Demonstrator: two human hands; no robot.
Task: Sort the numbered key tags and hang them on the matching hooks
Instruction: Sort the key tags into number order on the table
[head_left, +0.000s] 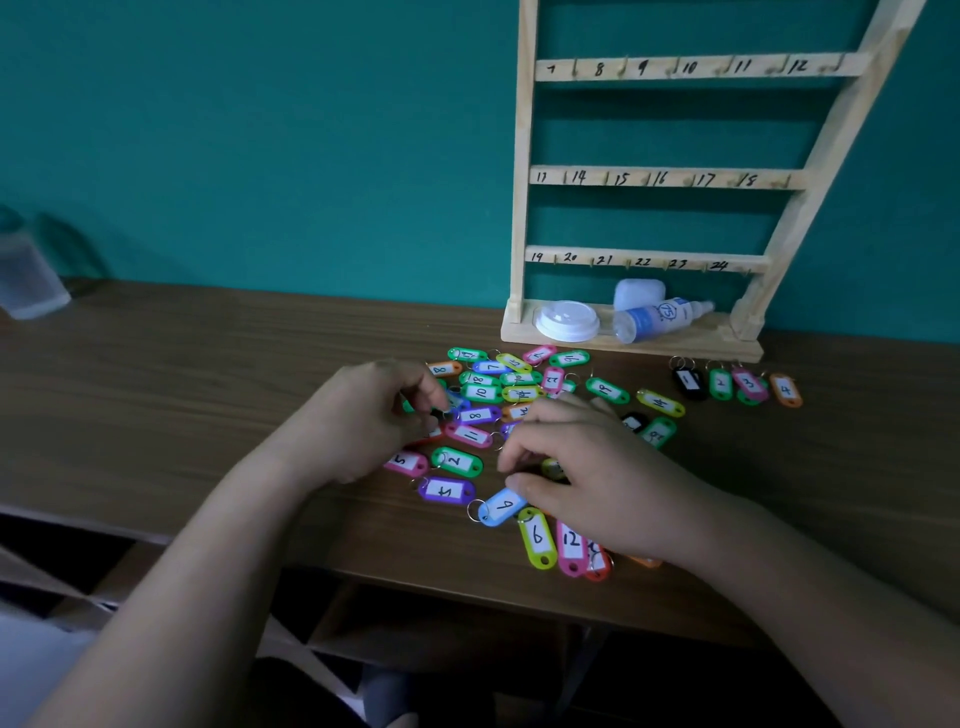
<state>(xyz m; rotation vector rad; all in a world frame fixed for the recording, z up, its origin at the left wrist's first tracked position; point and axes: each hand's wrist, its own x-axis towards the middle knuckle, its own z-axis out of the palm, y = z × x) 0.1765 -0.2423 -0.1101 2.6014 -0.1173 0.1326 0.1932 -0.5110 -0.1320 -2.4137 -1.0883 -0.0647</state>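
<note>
The person is sorting: tags (480, 392) are lying scattered on the worktop (208, 389), with a row (722, 384) of 1 to 4 lined up to their right. The rack (524, 208) is holding none. The left hand (363, 421) is curling at a blue tag (457, 401) and the right hand (613, 478) over tag 9 (501, 506); whether either set of fingers is gripping is unclear. Next, probably, comes picking out tag 5 (405, 462).

The tags (457, 461) are glossy coloured plastic with white paper inserts and thin metal rings (475, 510). The rack (522, 208) is pale, matt bare wood; the table (208, 389) is smooth, dark wood-grain.
</note>
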